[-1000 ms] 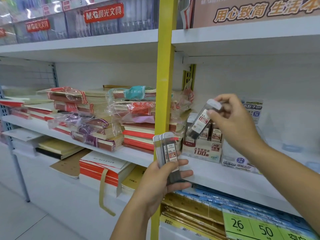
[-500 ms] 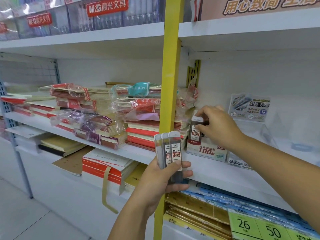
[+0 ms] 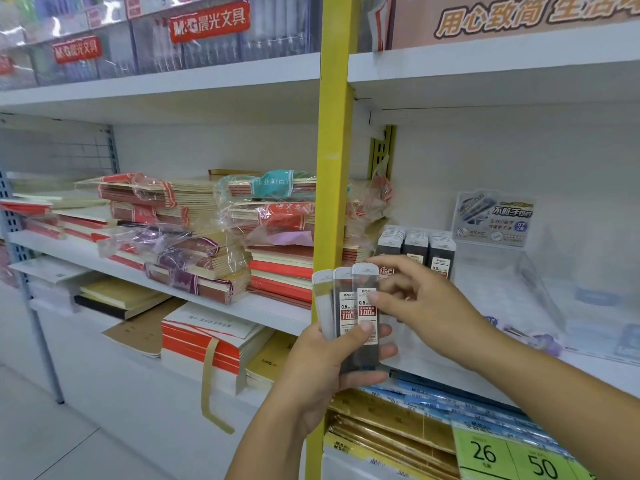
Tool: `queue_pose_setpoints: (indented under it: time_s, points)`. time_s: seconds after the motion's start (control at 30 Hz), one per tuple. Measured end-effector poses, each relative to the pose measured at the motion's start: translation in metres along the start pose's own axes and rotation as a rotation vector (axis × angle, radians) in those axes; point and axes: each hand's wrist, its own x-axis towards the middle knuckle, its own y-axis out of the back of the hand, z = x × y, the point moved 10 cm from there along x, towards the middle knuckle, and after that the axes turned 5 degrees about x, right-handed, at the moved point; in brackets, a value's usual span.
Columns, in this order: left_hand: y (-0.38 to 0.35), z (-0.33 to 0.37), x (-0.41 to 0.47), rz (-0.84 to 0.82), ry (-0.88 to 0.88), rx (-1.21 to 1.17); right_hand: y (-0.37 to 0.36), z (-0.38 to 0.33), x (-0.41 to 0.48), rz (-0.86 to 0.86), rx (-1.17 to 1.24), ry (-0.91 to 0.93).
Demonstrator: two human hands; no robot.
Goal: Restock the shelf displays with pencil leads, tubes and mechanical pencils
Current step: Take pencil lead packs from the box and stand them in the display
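Observation:
My left hand (image 3: 332, 362) grips a fan of three flat pencil lead cases (image 3: 346, 310), dark with white tops and red 0.5 labels, held upright in front of the yellow shelf post (image 3: 337, 161). My right hand (image 3: 419, 299) reaches across and pinches the rightmost case (image 3: 366, 282) between thumb and fingertips. Behind the hands, a display box of lead cases (image 3: 417, 245) stands on the white shelf (image 3: 450, 368), holding three rows of the same cases.
Stacks of wrapped notebooks (image 3: 194, 237) fill the shelf left of the post. A clear acrylic stand with a blue sign (image 3: 493, 218) sits right of the display box. Pen displays (image 3: 207, 32) line the upper shelf. Price tags (image 3: 512, 455) hang at the lower right.
My right hand set a lead case into the display box, then came back empty to the fan in my left hand and now pinches the rightmost case.

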Motion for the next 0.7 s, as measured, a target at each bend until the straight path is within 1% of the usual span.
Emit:
queue_pose_setpoints:
  time_s: [0.13,0.2,0.23,0.3,0.37,0.43,0.5,0.6,0.7]
  points:
    - [-0.001,-0.003,0.000,0.013,0.008,-0.013,0.012,0.004,0.000,0.065,-0.024,-0.047]
    - [0.002,-0.001,0.000,0.044,0.000,-0.030,0.032,0.000,0.002,0.183,0.011,-0.045]
    - [0.005,0.001,-0.001,0.068,-0.006,-0.024,0.046,-0.007,0.003,0.265,0.018,-0.011]
    - [0.009,0.004,0.000,0.092,-0.018,0.017,0.071,-0.029,0.005,0.400,-0.013,0.119]
    - [0.010,0.006,-0.001,0.094,-0.026,0.063,0.083,-0.045,0.011,0.446,-0.087,0.224]
    - [0.011,0.007,-0.002,0.096,-0.028,0.094,0.081,-0.050,0.020,0.430,-0.236,0.261]
    - [0.012,0.008,-0.003,0.103,-0.031,0.106,0.069,-0.045,0.029,0.367,-0.374,0.268]
    - [0.013,0.007,-0.001,0.110,-0.028,0.108,0.057,-0.032,0.039,0.283,-0.425,0.246]
    - [0.013,0.004,-0.001,0.117,-0.008,0.125,0.053,-0.015,0.046,0.244,-0.429,0.171]
